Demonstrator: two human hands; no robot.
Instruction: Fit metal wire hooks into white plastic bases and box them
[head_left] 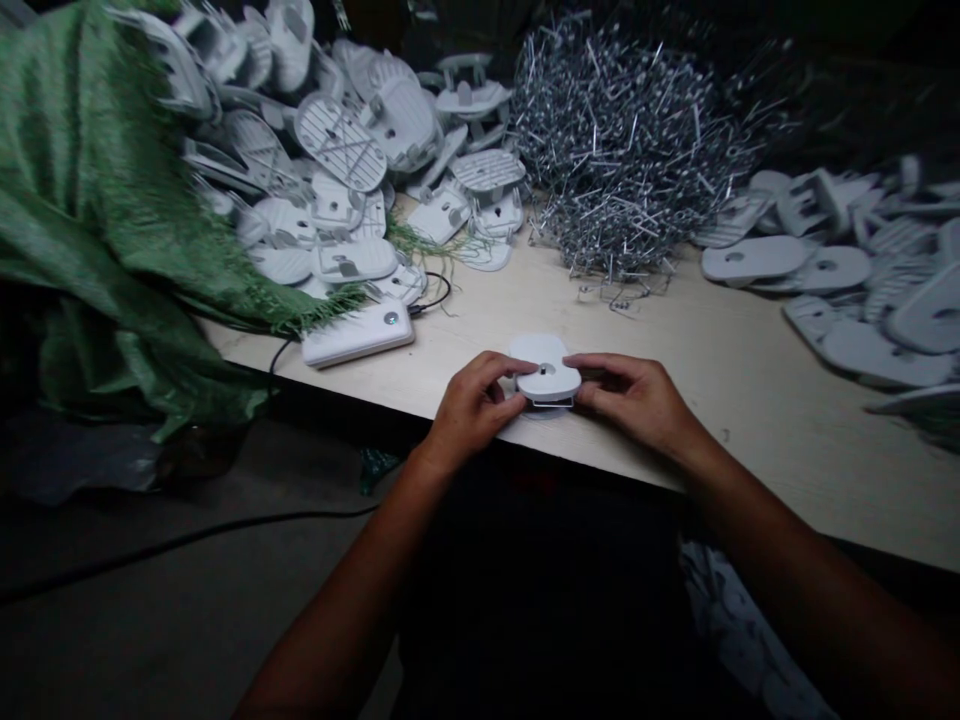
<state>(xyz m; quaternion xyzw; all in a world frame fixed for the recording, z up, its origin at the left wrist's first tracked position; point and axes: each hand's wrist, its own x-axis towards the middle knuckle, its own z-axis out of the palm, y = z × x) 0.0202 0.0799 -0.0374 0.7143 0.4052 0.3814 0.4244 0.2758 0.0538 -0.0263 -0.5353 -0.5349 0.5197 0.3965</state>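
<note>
At the near edge of the tabletop (750, 400), about midway along it, the person holds a white plastic piece (546, 368) between both hands. The left hand (472, 405) comes in from the piece's left side, with the thumb and forefinger on its rim and the other fingers curled under. Its grip is closed on the piece. The right hand (637, 395) meets it from the other side with its fingertips pressed to the right rim, and its grip is likewise grasping the piece. The piece lies smooth side up, rounded at both ends, with a small hole near its middle. A thin bit of wire (551, 403) shows under its near end. I cannot tell whether the wire is fastened to the piece, or whether the piece rests on the surface or is lifted just clear.

Over the far left corner a green woven sack (90, 200) slumps open, and a heap of white plastic parts (337, 150) spills from it. Just beside the sack's frayed mouth, near the front edge and left of the hands, lies a small white box (358, 333) with a round button. A black cable (442, 292) loops from its right end.

Along the far edge, straight beyond the hands, sits a tangled pile of wire clips (630, 140), with a few strays loose on its near side. Toward the right edge, more flat white parts (862, 270) lie spread out, well apart from the hands.
</note>
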